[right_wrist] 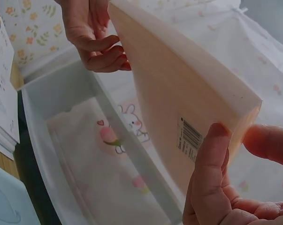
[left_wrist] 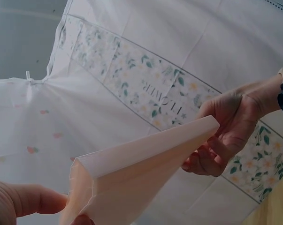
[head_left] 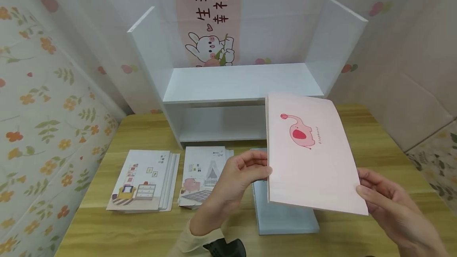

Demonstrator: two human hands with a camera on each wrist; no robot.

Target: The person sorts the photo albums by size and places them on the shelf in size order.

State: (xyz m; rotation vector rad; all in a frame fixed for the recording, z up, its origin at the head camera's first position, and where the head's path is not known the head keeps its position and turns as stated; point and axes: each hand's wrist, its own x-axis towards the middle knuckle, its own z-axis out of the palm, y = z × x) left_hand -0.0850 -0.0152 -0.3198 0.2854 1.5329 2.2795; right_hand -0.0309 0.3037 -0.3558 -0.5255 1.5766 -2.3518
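A pink notebook (head_left: 321,173) with an elephant drawing and the word "Elephant" on its cover is held up in the air, tilted. My left hand (head_left: 232,181) pinches its left edge between thumb and fingers. At the lower right corner, my right hand (head_left: 396,205) grips it with the thumb on the cover. In the right wrist view the back of the notebook shows a barcode label (right_wrist: 190,136). Below it, partly covered, a light blue notebook (head_left: 285,221) lies on the wooden table (head_left: 143,233).
Behind the hands stands a white shelf (head_left: 242,80) with two upright side panels. On the left lie two stacks of illustrated notebooks, one stack (head_left: 146,181) farther left and another stack (head_left: 203,169) nearer my left hand. Patterned curtains (head_left: 46,130) hang around the table.
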